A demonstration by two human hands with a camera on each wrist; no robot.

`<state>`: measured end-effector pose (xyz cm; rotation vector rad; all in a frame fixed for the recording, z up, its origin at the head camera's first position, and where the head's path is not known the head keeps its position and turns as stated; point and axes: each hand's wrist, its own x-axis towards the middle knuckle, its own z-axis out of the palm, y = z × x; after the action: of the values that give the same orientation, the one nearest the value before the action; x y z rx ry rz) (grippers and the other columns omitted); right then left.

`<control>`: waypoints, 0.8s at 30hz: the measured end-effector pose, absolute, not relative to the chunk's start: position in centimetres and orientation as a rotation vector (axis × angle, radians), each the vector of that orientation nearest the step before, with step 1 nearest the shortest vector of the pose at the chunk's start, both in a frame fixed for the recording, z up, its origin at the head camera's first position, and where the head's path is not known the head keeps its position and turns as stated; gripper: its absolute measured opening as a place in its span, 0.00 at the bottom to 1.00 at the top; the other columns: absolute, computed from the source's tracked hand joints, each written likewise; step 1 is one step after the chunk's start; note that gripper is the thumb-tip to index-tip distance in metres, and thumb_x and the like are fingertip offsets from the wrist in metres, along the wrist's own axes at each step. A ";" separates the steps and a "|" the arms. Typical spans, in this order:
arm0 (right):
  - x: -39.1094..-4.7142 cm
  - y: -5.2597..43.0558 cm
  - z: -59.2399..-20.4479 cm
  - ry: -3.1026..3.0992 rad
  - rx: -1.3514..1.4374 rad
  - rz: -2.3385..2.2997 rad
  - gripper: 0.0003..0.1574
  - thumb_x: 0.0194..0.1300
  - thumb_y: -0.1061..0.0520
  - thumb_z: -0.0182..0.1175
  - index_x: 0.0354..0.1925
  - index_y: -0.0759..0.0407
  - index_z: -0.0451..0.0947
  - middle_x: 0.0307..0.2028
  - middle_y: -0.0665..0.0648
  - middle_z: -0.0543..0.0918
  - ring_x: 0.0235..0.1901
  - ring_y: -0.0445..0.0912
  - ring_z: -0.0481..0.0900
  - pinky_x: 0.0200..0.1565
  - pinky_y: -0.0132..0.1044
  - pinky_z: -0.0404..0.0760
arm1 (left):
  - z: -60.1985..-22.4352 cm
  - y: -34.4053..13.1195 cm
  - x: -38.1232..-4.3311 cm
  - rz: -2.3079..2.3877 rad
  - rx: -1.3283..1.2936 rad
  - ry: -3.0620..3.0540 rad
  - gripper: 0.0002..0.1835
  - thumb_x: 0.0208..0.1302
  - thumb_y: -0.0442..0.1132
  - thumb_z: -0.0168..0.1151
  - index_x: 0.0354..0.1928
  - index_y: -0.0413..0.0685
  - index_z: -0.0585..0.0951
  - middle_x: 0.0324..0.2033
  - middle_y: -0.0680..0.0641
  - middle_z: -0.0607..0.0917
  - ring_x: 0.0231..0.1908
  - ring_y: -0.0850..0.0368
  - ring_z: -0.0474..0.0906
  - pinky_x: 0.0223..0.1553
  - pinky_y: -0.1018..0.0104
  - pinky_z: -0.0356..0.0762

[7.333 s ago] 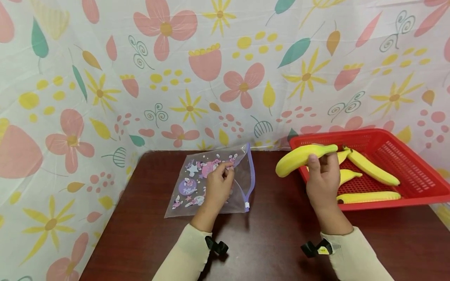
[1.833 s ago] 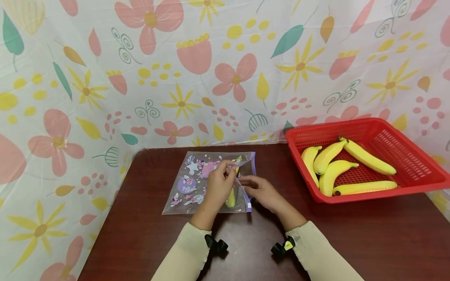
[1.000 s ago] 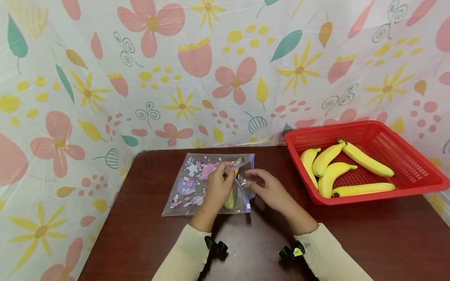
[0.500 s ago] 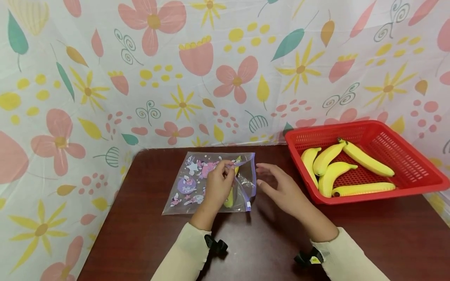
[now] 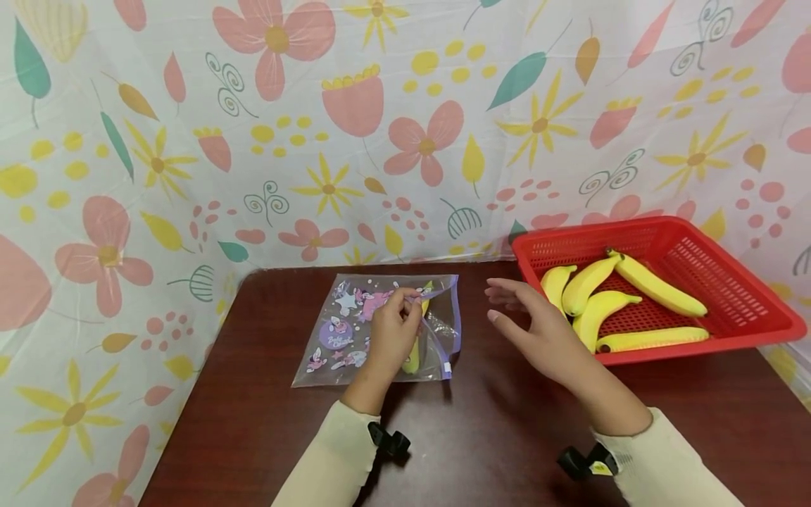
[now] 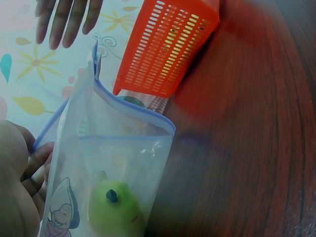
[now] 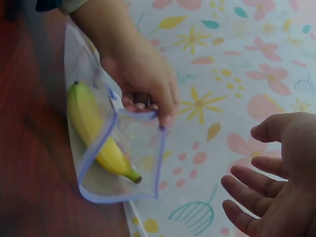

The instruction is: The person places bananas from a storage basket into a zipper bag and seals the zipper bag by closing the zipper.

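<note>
My left hand (image 5: 394, 331) pinches the upper layer of a clear zip bag (image 5: 332, 362) at its mouth, lifting that edge. The bag has pink and purple cartoon prints, a purple rim and a white slider. One banana (image 7: 94, 126) lies inside it, seen through the plastic; in the head view the left hand covers part of it. In the right wrist view the bag's mouth gapes wide beside the fingers. My right hand (image 5: 538, 327) hovers with fingers spread and nothing in them, between the bag and a red basket (image 5: 754, 303).
The basket stands at the right with several bananas in it, among them one banana (image 5: 659, 285) along the back and one banana (image 5: 652, 340) near the front wall. A flower-printed sheet (image 5: 431, 141) hangs behind the dark wooden table (image 5: 443, 451).
The banana once held in my right hand now lies in the bag. Since then my right hand has drawn back from the bag's mouth toward the basket. My left hand keeps its pinch.
</note>
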<state>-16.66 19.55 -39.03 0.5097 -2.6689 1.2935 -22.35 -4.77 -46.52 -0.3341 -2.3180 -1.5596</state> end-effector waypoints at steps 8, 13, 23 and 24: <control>-16.9 21.0 -38.1 -2.679 0.459 1.223 0.32 0.71 0.50 0.62 0.70 0.52 0.68 0.61 0.59 0.80 0.59 0.53 0.79 0.55 0.13 0.67 | -46.7 -4.8 -22.4 -1.567 -0.336 -2.323 0.08 0.71 0.35 0.58 0.47 0.42 0.82 0.18 0.49 0.80 0.15 0.67 0.75 0.15 0.71 0.73; -17.3 21.8 -38.0 -2.689 0.442 1.202 0.32 0.72 0.50 0.61 0.70 0.53 0.68 0.61 0.60 0.79 0.60 0.54 0.79 0.54 0.10 0.65 | -46.6 -4.9 -22.4 -1.587 -0.337 -2.319 0.07 0.71 0.35 0.58 0.46 0.42 0.82 0.18 0.48 0.80 0.15 0.66 0.75 0.15 0.70 0.73; -18.1 23.4 -38.0 -2.708 0.378 1.088 0.30 0.74 0.49 0.59 0.68 0.58 0.70 0.60 0.62 0.78 0.59 0.57 0.76 0.58 0.58 0.75 | -46.5 -5.1 -22.5 -1.577 -0.320 -2.326 0.06 0.71 0.36 0.58 0.44 0.43 0.82 0.17 0.49 0.79 0.15 0.67 0.75 0.15 0.71 0.72; -18.2 23.5 -38.1 -2.709 0.376 1.076 0.29 0.74 0.50 0.58 0.68 0.59 0.70 0.60 0.63 0.78 0.59 0.58 0.76 0.58 0.59 0.75 | -46.5 -5.1 -22.5 -1.578 -0.321 -2.325 0.06 0.71 0.35 0.58 0.44 0.43 0.82 0.17 0.49 0.79 0.15 0.67 0.75 0.15 0.71 0.72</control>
<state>-18.22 23.54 -38.07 0.3757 -2.7091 1.0760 -22.48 -5.06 -46.50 -0.3205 -2.3254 -1.5782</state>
